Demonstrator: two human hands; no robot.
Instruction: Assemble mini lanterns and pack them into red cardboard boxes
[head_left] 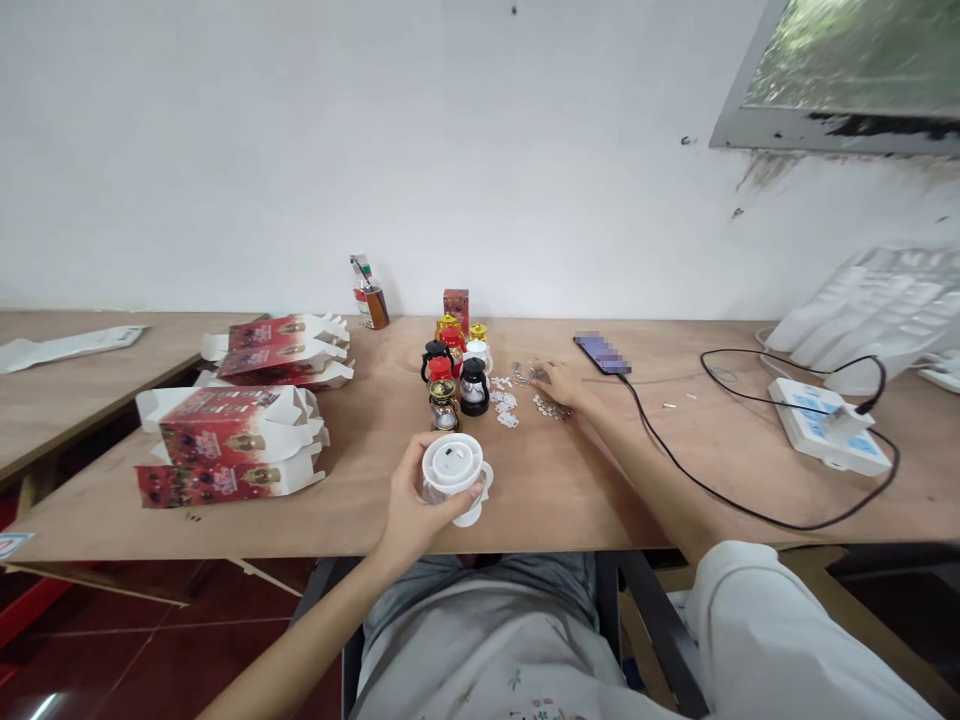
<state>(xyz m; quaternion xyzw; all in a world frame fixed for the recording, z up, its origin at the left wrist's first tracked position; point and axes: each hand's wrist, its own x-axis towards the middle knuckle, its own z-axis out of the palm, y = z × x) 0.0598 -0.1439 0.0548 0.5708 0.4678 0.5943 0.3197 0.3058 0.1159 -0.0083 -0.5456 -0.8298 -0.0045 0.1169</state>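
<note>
My left hand [416,500] is wrapped round a small white lantern [452,464]. The lantern's round base faces up toward me, with a small opening in its middle, and its white handle sticks out at the right. Farther out, my right hand [559,384] reaches down to small shiny metal pieces [527,373], its fingers drawn together; what is between them is too small to make out. Round silvery discs like button cells [552,407] lie just below that hand. Small white tabs [506,409] are scattered to its left.
Behind the held lantern stand several small lanterns [474,386] in black, red, gold and white. Printed red boxes [225,425] lie at left. A bottle [370,300] stands by the wall. At right are a phone [602,353], a cable and a power strip [829,425].
</note>
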